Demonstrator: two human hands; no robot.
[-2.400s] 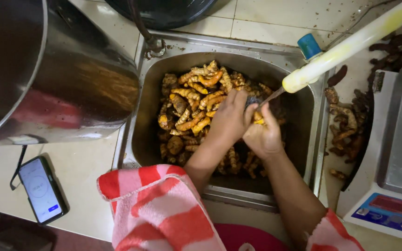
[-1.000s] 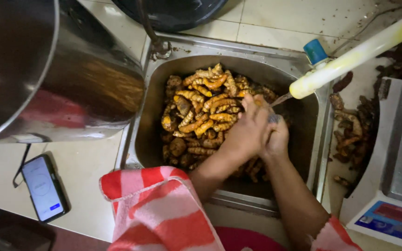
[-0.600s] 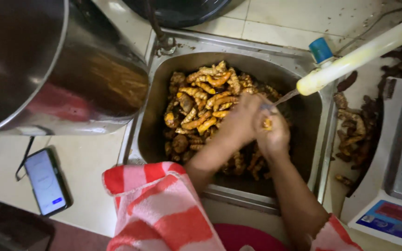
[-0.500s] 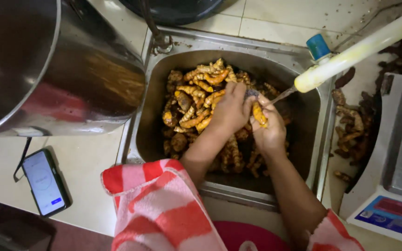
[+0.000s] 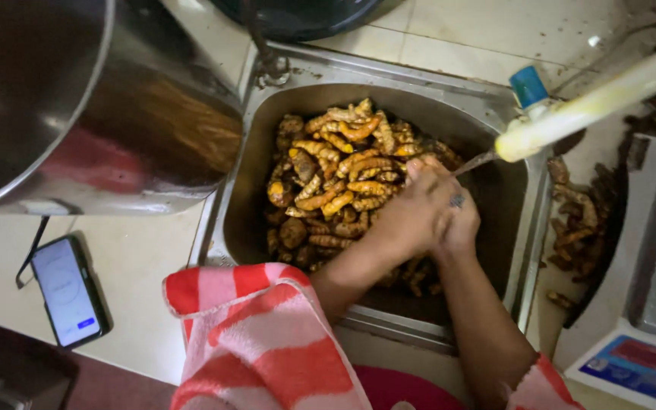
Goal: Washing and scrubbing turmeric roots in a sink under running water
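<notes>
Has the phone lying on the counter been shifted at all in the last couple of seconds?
No. The phone keeps its place left of the sink and below the big steel pot; its small drift in the picture comes from head motion.

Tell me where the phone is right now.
In the head view the phone lies screen-up on the pale counter at lower left, below the big steel pot and left of the sink.

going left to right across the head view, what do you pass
smartphone → big steel pot → red and white striped sleeve → turmeric roots in the steel sink → left hand → right hand → yellowish hose → heap of dark roots → weighing scale
</notes>
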